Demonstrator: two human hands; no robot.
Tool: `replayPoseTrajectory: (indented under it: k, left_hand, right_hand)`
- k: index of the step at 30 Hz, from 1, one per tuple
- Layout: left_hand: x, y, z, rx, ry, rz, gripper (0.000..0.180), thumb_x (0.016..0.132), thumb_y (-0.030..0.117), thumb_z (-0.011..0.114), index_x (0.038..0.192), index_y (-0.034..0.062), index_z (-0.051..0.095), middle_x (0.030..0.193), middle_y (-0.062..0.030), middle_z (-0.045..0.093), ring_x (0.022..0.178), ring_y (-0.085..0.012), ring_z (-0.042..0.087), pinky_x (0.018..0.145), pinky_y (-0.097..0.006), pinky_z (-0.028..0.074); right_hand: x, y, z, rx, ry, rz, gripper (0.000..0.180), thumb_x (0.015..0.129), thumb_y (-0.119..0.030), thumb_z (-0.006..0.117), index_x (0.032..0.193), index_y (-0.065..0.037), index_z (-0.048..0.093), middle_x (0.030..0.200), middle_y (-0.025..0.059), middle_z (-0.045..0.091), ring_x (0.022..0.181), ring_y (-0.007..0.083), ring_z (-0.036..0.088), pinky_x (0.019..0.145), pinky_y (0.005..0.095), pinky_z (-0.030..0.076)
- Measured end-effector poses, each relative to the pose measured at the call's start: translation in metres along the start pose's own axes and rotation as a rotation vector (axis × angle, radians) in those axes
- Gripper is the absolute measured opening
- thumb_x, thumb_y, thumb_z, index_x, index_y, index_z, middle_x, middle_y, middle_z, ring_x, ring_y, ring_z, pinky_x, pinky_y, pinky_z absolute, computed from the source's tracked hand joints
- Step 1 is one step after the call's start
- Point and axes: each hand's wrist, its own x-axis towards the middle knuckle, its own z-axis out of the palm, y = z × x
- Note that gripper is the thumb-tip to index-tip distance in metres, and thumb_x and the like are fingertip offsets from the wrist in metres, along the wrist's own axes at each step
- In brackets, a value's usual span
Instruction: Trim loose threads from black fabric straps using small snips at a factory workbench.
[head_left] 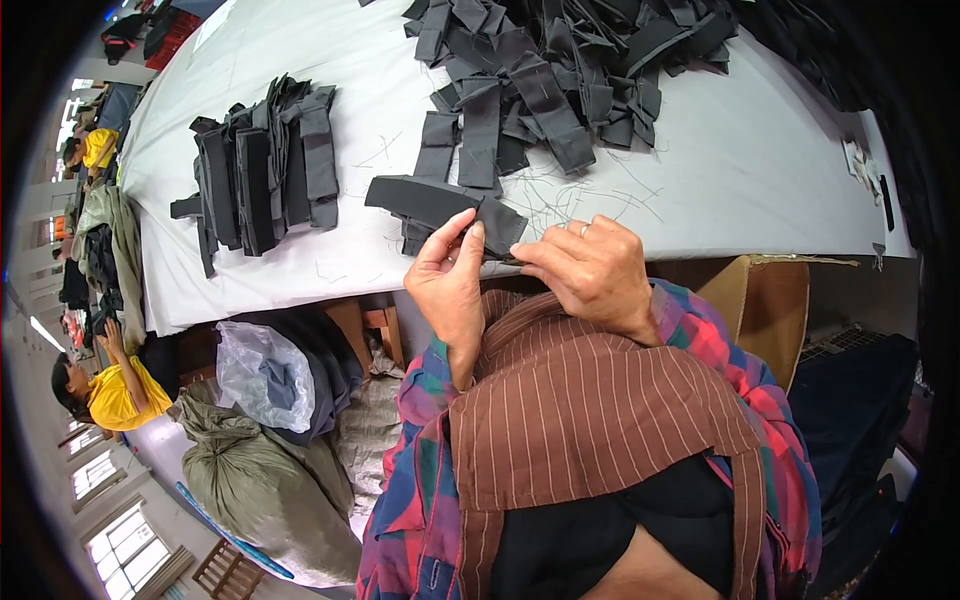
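A dark grey fabric strip lies between my hands at the table's near edge. My left hand pinches it between thumb and fingers near its right part. The strip's right end comes up to my right hand, whose thumb and fingertips are pinched together at its corner. Whether those fingertips also hold a thread or a small tool I cannot make out. Loose dark threads are scattered on the white table just beyond my hands.
A big heap of dark strips covers the table's far middle, and a neater stack lies to the left. Below the left edge stand a clear plastic bag and a tied sack. A cardboard box is at right. People in yellow work far left.
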Motion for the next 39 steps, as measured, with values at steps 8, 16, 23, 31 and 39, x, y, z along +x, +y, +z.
replayPoseTrajectory:
  k: [8,16,23,31,39]
  left_hand:
    - [-0.001,0.002,0.002,0.026,0.023,-0.005,0.02,0.086,0.0,0.067,0.105,-0.0039,0.067,0.08,0.0005,0.064,0.069,-0.0024,0.053,0.061,-0.015,0.042]
    - [0.001,-0.003,0.0,0.005,0.021,0.012,0.02,0.085,0.0,0.067,0.105,-0.0034,0.068,0.079,0.0016,0.062,0.068,-0.002,0.051,0.06,-0.015,0.04]
    - [0.0,0.001,0.0,0.013,0.028,-0.016,0.019,0.085,0.0,0.067,0.105,-0.0033,0.068,0.078,0.0025,0.06,0.067,-0.0017,0.049,0.059,-0.015,0.038]
    - [-0.003,0.005,-0.003,-0.057,0.003,-0.008,0.018,0.089,0.003,0.063,0.106,-0.0034,0.068,0.08,0.003,0.06,0.069,-0.0013,0.049,0.059,-0.015,0.037]
    - [-0.006,0.022,0.002,-0.083,-0.054,-0.015,0.02,0.092,0.007,0.061,0.109,-0.0025,0.067,0.077,0.0055,0.056,0.066,-0.0003,0.045,0.057,-0.016,0.037]
  right_hand:
    - [-0.001,-0.002,0.0,0.005,-0.003,0.024,0.023,0.068,-0.02,0.076,0.089,-0.015,0.068,0.066,-0.0033,0.055,0.055,0.0137,0.051,0.052,0.0291,0.035]
    - [-0.001,-0.002,0.0,0.018,0.015,0.036,0.022,0.068,-0.019,0.076,0.088,-0.015,0.069,0.065,-0.0035,0.053,0.054,0.0144,0.05,0.052,0.0292,0.035]
    - [-0.002,-0.001,-0.002,0.013,0.005,0.04,0.021,0.068,-0.019,0.076,0.087,-0.015,0.069,0.066,-0.0032,0.055,0.056,0.0151,0.052,0.051,0.0298,0.035]
    - [0.014,0.004,-0.012,0.531,-0.024,0.425,0.028,0.073,-0.003,0.073,0.1,-0.005,0.066,0.082,0.0067,0.064,0.071,0.0162,0.062,0.064,0.0264,0.048]
    - [0.014,0.018,-0.004,0.561,-0.029,0.303,0.023,0.076,0.004,0.069,0.097,-0.003,0.064,0.082,0.0055,0.058,0.073,0.0172,0.059,0.064,0.0272,0.046]
